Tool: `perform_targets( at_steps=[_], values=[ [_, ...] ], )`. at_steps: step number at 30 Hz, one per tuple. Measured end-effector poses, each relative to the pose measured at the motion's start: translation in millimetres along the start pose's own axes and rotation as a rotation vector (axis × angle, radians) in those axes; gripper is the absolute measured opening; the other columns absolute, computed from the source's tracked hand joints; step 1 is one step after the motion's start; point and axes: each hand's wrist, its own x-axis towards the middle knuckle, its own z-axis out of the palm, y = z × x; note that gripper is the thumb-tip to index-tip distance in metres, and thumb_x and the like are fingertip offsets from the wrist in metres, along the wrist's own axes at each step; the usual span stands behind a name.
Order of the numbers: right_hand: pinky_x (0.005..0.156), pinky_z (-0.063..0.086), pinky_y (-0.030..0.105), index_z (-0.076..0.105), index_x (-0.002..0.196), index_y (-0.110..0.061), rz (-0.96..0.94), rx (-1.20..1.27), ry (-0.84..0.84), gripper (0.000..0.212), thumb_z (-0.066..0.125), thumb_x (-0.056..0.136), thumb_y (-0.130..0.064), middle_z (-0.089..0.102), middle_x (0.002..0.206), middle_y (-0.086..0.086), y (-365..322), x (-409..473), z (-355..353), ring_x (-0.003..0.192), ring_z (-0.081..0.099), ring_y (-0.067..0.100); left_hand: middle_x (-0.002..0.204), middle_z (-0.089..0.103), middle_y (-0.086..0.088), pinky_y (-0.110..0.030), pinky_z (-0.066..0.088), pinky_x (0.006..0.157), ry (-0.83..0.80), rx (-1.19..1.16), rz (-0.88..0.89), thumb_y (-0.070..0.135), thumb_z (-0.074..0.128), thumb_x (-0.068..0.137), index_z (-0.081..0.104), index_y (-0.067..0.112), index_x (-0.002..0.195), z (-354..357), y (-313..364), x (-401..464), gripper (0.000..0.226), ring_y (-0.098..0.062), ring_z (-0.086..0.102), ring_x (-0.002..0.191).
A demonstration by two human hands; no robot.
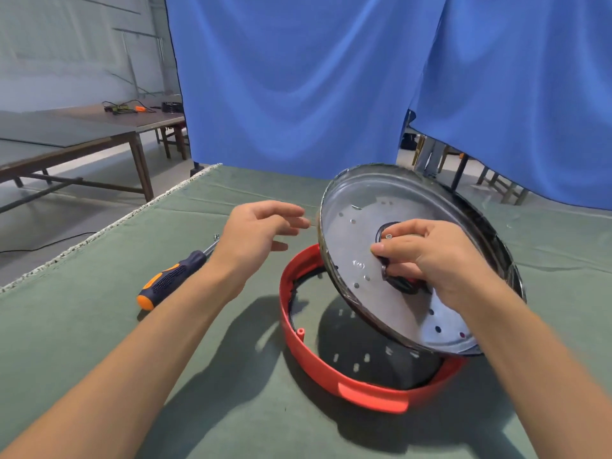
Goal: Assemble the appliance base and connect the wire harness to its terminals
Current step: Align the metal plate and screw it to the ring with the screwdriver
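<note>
Two bare forearms reach in from the near edge over a workbench draped in grey-green cloth (pixel 99 326). Closest to the camera, a round red plastic base ring (pixel 331 369) lies flat on the cloth, open at the top, its dark perforated floor in shadow. Tilted above it, and overlapping its far and right side, a round silver metal plate with a raised rim and scattered small holes (pixel 357 226) stands at a steep angle, its lower edge dipping toward the ring on the right; whether the two actually touch cannot be told. The right hand (pixel 440 256) holds the plate at its middle, fingers curled into the dark central opening and the thumb pressed on the metal face beside it. The left hand (pixel 261 233) hovers just left of the plate's rim, fingers spread and loosely bent, holding nothing and touching nothing. Below that wrist, a screwdriver with a black-and-orange handle (pixel 172 279) lies on the cloth, its metal shaft pointing away toward the left hand, partly hidden by the arm. Behind the bench hangs a bright blue fabric curtain (pixel 298 77). Off to the far left stand long brown wooden tables (pixel 99 134), with a tangle of cables and small items, too far to identify, on the rear one.
</note>
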Motion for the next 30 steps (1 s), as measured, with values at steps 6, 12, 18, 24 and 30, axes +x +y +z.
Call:
perform_targets(
  at_steps=[6,12,18,24,30],
  values=[
    [0.049,0.052,0.018,0.067,0.079,-0.006,-0.002,0.068,-0.008,0.019,0.078,0.067,0.003,0.069,0.063,0.002,-14.1,0.2,-15.8,0.056,0.068,0.013,0.069,0.070,-0.009,-0.021,0.045,0.042,-0.166,0.681,-0.292,0.032,0.060,0.084,0.068,0.005,0.079,-1.8,-12.4,-3.5,0.029,-0.020,0.062,0.051],
    [0.049,0.053,0.014,0.065,0.080,-0.008,0.030,0.178,-0.031,0.033,0.074,0.048,-0.009,0.069,0.062,0.001,-25.6,-0.3,-41.6,0.050,0.065,0.010,0.051,0.067,-0.009,-0.029,0.057,0.049,-0.217,0.859,-0.289,0.013,0.052,0.076,0.069,0.006,0.074,4.8,-23.5,-6.8,0.019,-0.026,0.068,0.050],
    [0.044,0.050,0.015,0.066,0.082,-0.007,0.023,0.129,-0.037,0.031,0.077,0.053,-0.005,0.070,0.066,0.003,-21.3,1.7,-42.2,0.052,0.066,0.012,0.053,0.066,-0.009,-0.027,0.055,0.046,-0.108,0.711,-0.227,0.014,0.052,0.083,0.069,0.006,0.081,5.2,-32.1,-2.7,0.019,-0.026,0.065,0.045],
    [0.047,0.053,0.023,0.064,0.077,-0.006,0.011,-0.041,-0.044,0.020,0.076,0.069,0.008,0.065,0.060,0.005,-6.4,1.0,-17.3,0.049,0.063,0.013,0.056,0.067,-0.009,-0.025,0.051,0.042,-0.155,0.780,-0.335,0.034,0.056,0.083,0.067,0.006,0.078,-0.4,-31.6,-1.7,0.031,-0.025,0.065,0.045],
    [0.052,0.054,0.023,0.065,0.075,-0.010,-0.017,-0.212,-0.030,0.023,0.080,0.064,0.004,0.068,0.062,0.000,-0.5,-2.0,-2.9,0.052,0.063,0.012,0.049,0.065,-0.001,-0.019,0.041,0.036,-0.385,0.800,-0.462,0.024,0.049,0.083,0.060,0.008,0.071,0.1,-21.9,-5.1,0.023,-0.017,0.063,0.042]
  ],
)
